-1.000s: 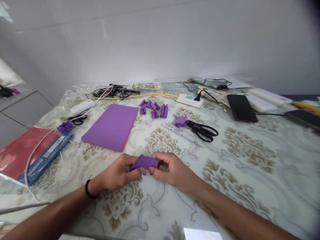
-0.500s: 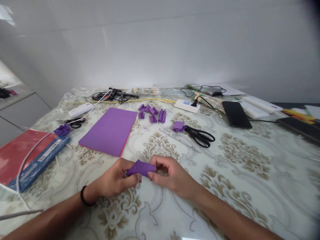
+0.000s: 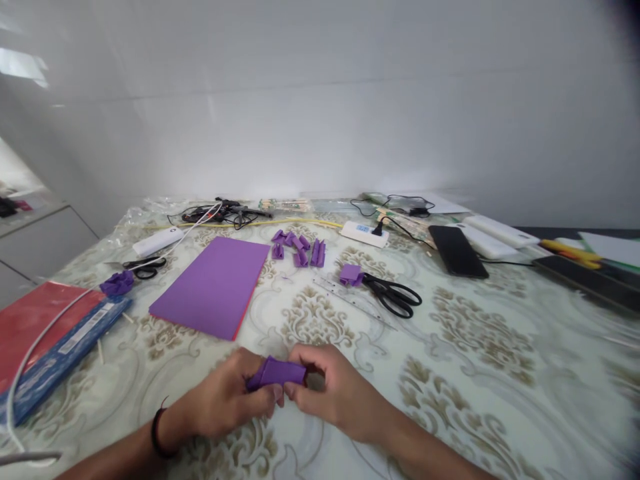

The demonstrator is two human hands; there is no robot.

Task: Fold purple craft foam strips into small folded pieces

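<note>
A small piece of folded purple paper (image 3: pixel 280 373) is held between both hands above the near part of the table. My left hand (image 3: pixel 233 393) grips its left end, thumb in front and fingers behind. My right hand (image 3: pixel 333 392) pinches its right end between thumb and fingers. Beyond them lies a stack of purple sheets (image 3: pixel 213 287) with a red edge showing beneath. Several small folded purple paper pieces (image 3: pixel 300 250) sit farther back. Black-handled scissors (image 3: pixel 393 293) lie to the right, their blades partly under purple paper squares (image 3: pixel 351 274).
A clear ruler (image 3: pixel 353 304) lies beside the scissors. A white power strip (image 3: pixel 365 233) and a black phone (image 3: pixel 457 251) are at the back right. At left are a red and blue packet (image 3: pixel 65 340), crumpled purple paper (image 3: pixel 117 283), other scissors (image 3: pixel 145 268) and a white cable.
The view has tilted up, so everything on the table appears lower. Both hands keep hold of the purple paper, whose right end looks slightly narrower now.
</note>
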